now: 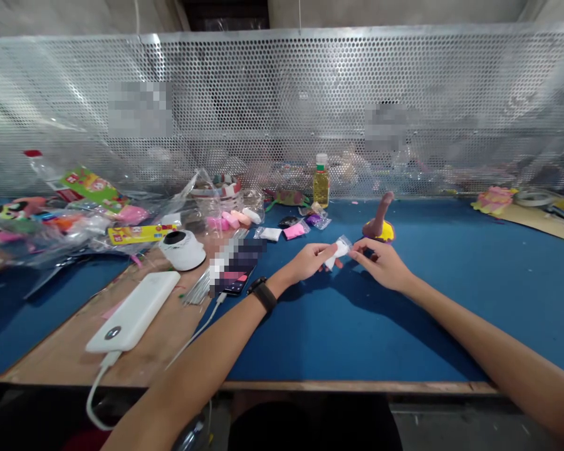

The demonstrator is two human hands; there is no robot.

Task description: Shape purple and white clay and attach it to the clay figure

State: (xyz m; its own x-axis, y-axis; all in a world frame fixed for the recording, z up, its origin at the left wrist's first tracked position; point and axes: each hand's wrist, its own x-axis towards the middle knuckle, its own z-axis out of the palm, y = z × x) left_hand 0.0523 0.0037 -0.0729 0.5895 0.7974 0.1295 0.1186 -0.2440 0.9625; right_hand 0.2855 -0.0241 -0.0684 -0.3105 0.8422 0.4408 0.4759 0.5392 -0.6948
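Observation:
My left hand (313,260) is closed around a small clear packet (341,247) of white material that looks like modelling clay. At the packet's right end, my right hand (380,263) pinches the plastic edge between thumb and fingers. Both hands are above the blue table mat (338,332). Just behind the right hand stands a brown curved stalk (381,213) on a yellow base (386,233). Beyond the left hand lie similar packets: a white one (270,234), a pink one (296,230), a black one (289,222) and a purple one (316,219).
A bottle of yellow liquid (321,181) stands near the perforated metal screen (291,94). Left are a phone (239,275) on a cable, a white power bank (134,313), a white roll (183,250) and plastic-wrapped items. Cardboard (540,220) lies far right.

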